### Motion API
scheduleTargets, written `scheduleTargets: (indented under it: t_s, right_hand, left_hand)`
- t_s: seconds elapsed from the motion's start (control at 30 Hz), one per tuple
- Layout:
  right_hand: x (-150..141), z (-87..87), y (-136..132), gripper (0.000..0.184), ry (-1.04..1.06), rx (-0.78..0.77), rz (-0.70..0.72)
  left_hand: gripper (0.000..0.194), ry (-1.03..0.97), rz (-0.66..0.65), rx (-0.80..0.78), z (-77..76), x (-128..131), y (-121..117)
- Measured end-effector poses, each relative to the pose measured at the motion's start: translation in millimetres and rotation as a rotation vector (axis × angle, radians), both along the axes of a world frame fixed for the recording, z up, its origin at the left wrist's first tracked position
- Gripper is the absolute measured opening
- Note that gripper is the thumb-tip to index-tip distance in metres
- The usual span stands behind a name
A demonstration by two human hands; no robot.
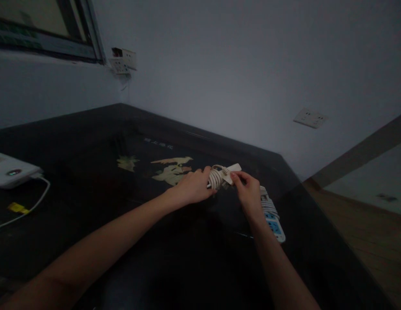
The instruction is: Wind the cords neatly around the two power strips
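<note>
My left hand (196, 186) is closed around a white power strip (235, 168) that has its cord (215, 178) wound about it in several turns. Much of the strip's near end is hidden under that hand. At the far end, my right hand (249, 191) pinches a white piece, apparently the cord's plug (226, 175), between thumb and fingers. A second power strip (273, 224), with blue socket faces and its own wrapped cord, lies on the black table just right of my right wrist, which partly covers it.
The glossy black table (187, 258) carries a printed bird and leaf pattern. At the left sit a white device (13, 171) with a cable and a yellow tag (18, 208). Wall sockets (310, 118) are at the right and in the back corner; the table's right edge drops to a wooden floor.
</note>
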State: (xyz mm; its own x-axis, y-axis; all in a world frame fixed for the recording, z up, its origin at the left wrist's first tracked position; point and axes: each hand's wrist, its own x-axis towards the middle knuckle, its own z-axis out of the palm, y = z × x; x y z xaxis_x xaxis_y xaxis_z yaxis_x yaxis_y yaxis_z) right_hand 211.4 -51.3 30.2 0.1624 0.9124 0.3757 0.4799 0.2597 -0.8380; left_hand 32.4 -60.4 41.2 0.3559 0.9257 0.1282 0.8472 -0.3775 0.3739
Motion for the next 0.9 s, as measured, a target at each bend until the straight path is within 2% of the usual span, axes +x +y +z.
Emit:
scheduleTargets:
  t_s: [0.17, 0.4, 0.63, 0.9]
  right_hand:
    - [-5.5, -7.0, -1.3, 0.033, 0.037, 0.033, -0.040]
    - [-0.7, -13.7, 4.8, 0.034, 0.093, 0.020, -0.025]
    - [8.4, -22.4, 13.8, 0.035, 0.176, -0.025, 0.009]
    - [7.8, -16.4, 12.6, 0.033, 0.199, -0.072, 0.041]
  left_hand:
    - [0.056, -0.105, -0.009, -0.038, 3.0, -1.5, 5.5]
    - [0.064, -0.260, -0.045, -0.094, -4.7, -3.8, 12.8]
    - [0.054, -0.112, -0.012, -0.058, -7.4, -3.4, 11.6]
    - [0.069, 0.016, -0.031, 0.021, -14.0, 0.5, 6.6]
